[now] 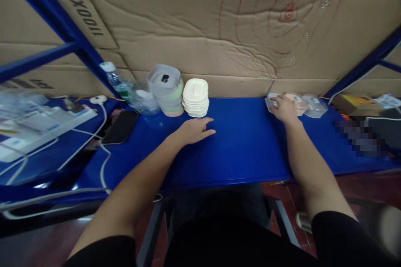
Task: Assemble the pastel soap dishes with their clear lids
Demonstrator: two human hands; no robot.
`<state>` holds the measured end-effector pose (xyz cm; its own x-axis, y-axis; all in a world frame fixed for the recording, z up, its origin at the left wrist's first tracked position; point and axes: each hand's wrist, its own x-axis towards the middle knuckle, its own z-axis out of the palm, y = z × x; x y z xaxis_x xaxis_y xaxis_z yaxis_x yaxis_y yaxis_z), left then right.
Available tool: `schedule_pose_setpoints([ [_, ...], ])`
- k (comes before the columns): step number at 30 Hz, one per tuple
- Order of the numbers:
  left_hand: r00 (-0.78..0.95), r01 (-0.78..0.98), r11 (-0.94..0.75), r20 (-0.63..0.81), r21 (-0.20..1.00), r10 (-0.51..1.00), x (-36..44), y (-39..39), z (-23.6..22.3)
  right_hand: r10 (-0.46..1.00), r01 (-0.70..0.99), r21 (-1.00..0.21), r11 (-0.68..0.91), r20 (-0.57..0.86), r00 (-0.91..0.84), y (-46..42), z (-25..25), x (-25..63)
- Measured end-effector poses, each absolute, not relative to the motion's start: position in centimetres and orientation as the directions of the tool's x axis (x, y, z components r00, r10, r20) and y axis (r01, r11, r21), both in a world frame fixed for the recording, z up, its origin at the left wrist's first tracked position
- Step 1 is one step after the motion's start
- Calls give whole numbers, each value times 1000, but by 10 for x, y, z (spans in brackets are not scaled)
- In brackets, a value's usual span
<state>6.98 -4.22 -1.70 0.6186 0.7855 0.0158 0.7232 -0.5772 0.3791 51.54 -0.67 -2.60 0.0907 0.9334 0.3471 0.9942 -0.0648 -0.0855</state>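
Observation:
My left hand point(196, 130) is over the blue table with its thumb and a finger stretched apart, holding nothing. Just beyond it stands a stack of cream-coloured square lids point(196, 96). To the left of that stack is a taller stack of square plastic containers point(166, 91), in grey, pale green and peach, topped by a grey lid. Far to the right, my right hand point(284, 109) has its fingers bent around a small clear plastic container point(272, 101). Beside it sit a peach container point(299, 104) and another clear container point(315, 106), the peach one partly hidden by my hand.
A plastic bottle point(114, 77) and clear round containers point(147, 102) stand at the left back. A black phone point(120, 126), white cables point(105, 167) and a power strip point(72, 123) lie left. Cardboard point(188, 21) walls the back; a small box point(357, 104) sits right.

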Motion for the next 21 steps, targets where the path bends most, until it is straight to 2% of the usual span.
schedule_pose_setpoints([
  [3,566,679,-613,244,405,788,61,-36,-14,918,992,-115,-43,388,85,-2,-31,524],
  [7,306,704,-597,595,384,743,36,-23,-6,887,985,-171,-38,449,112,4,-37,531],
  [10,110,733,-554,734,396,670,18,-13,-3,864,977,-204,-55,481,150,5,-39,534],
  [13,29,742,-505,731,441,682,11,-8,-4,842,976,-215,-43,518,152,6,-40,533],
  [18,225,782,-453,485,427,845,26,-12,-12,808,973,-223,67,585,79,9,-40,516],
  [21,259,805,-412,372,427,891,36,-15,-14,806,957,-226,182,592,-14,9,-40,497],
])
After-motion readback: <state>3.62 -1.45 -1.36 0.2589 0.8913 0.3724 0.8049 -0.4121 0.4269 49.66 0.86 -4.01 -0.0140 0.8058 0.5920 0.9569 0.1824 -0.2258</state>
